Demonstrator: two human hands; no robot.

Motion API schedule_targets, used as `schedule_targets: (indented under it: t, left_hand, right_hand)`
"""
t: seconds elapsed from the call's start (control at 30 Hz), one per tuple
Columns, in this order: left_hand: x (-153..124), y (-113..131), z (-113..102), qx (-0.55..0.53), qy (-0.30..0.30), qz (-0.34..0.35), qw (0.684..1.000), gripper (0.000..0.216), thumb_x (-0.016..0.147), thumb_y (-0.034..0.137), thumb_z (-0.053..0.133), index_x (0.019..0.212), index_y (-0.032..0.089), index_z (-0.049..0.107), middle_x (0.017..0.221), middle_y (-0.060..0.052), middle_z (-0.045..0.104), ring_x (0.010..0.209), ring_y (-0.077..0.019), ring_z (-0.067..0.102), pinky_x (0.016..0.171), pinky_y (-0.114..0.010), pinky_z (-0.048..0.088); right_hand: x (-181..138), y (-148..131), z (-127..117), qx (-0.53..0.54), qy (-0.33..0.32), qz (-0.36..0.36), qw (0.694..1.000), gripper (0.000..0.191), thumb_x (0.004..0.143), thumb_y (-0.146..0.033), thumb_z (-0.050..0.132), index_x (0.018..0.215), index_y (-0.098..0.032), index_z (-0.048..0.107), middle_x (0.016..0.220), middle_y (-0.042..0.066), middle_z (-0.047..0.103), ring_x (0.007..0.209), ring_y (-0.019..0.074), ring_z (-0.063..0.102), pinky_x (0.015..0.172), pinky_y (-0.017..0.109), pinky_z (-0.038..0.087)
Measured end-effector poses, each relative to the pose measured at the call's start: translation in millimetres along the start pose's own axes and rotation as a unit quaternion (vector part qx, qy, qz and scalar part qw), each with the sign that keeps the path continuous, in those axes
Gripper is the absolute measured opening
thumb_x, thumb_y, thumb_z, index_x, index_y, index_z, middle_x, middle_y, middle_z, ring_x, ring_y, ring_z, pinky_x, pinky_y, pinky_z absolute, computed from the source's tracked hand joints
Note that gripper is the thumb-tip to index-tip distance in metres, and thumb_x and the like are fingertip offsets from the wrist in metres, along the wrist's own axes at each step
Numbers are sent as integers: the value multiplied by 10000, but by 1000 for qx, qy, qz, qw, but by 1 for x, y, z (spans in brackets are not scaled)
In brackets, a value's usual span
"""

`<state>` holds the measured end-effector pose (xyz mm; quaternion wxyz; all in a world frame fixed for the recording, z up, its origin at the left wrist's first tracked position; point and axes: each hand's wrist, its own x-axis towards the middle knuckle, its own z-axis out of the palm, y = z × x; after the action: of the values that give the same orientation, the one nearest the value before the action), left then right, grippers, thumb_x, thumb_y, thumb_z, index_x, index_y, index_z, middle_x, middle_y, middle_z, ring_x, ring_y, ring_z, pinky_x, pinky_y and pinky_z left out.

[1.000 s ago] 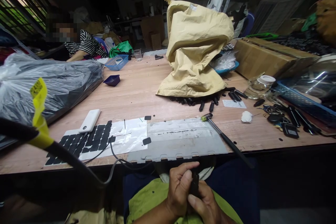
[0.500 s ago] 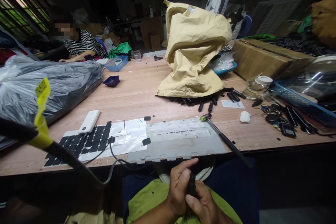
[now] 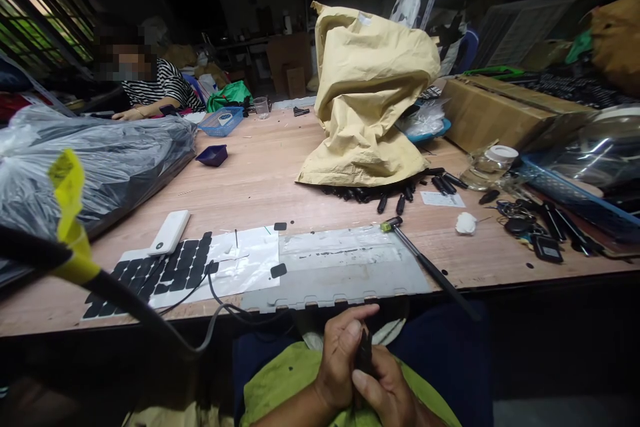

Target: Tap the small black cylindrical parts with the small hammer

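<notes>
Low over my lap, just in front of the table edge, my two hands are together around a short black piece (image 3: 365, 351). My left hand (image 3: 339, 361) closes on it from the left, with the index finger pointing up and right. My right hand (image 3: 387, 383) wraps its lower part from the right, thumb laid across it. The fingers cover most of the piece, so its full shape is hidden. Beyond my hands, a grey sheet (image 3: 345, 277) lies along the table edge. A hammer (image 3: 425, 263) rests partly on it, its black handle overhanging the edge.
A large tan bag (image 3: 373, 93) stands mid-table, several black parts (image 3: 383, 203) at its base. Left are a white power bank (image 3: 170, 232), black stickers (image 3: 187, 263) and a plastic-wrapped bundle (image 3: 100, 153). A black cable (image 3: 135, 307) crosses the near left. A person (image 3: 160, 83) sits across.
My hands stay almost still around the black piece. The yellow tag on the near cable has shifted slightly left. Across the table, the person's head and hand have moved a little.
</notes>
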<state>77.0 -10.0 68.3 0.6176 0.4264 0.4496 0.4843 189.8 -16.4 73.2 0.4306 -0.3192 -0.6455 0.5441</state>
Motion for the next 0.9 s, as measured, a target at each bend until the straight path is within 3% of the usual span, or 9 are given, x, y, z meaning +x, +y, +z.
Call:
schedule_targets:
  t: [0.1,0.2,0.6,0.77,0.9]
  left_hand:
    - [-6,-4,-4,48,33,-2,998,614,924,634,445,1142,160,769,1061,-133,700,981,-271,599,915,-400,500]
    - [-7,-5,-6,67,39,-10,997,591,946,601,411,1106,169,782,1187,-138,702,1126,-314,578,997,-424,480]
    - [-2,-8,-2,42,10,-9,999,632,948,603,399,1178,128,746,1051,-141,699,919,-258,608,888,-410,507]
    - [-9,-3,-1,57,38,-6,998,586,955,571,409,1137,142,765,1160,-148,702,1066,-293,600,1013,-429,479]
    - [-12,4,1,46,63,-19,997,555,951,571,425,1088,168,782,1169,-133,717,1122,-309,597,1005,-410,493]
  right_hand:
    - [-1,2,1,8,-5,3,1000,478,957,-581,404,650,-220,461,519,-34,455,469,105,436,483,255,325]
    - [-2,5,1,19,-6,10,1000,475,959,-568,410,642,-218,464,513,-32,470,462,103,449,485,249,340]
    - [2,-3,0,-8,-4,14,1000,505,948,-620,389,649,-219,463,521,-31,457,479,109,436,489,263,331]
    - [1,-3,0,-4,-15,29,999,512,942,-650,368,686,-220,478,523,-33,451,464,106,428,472,261,328]
    - [-2,3,1,6,-16,26,1000,492,952,-611,380,661,-224,470,506,-28,464,458,110,447,482,263,342]
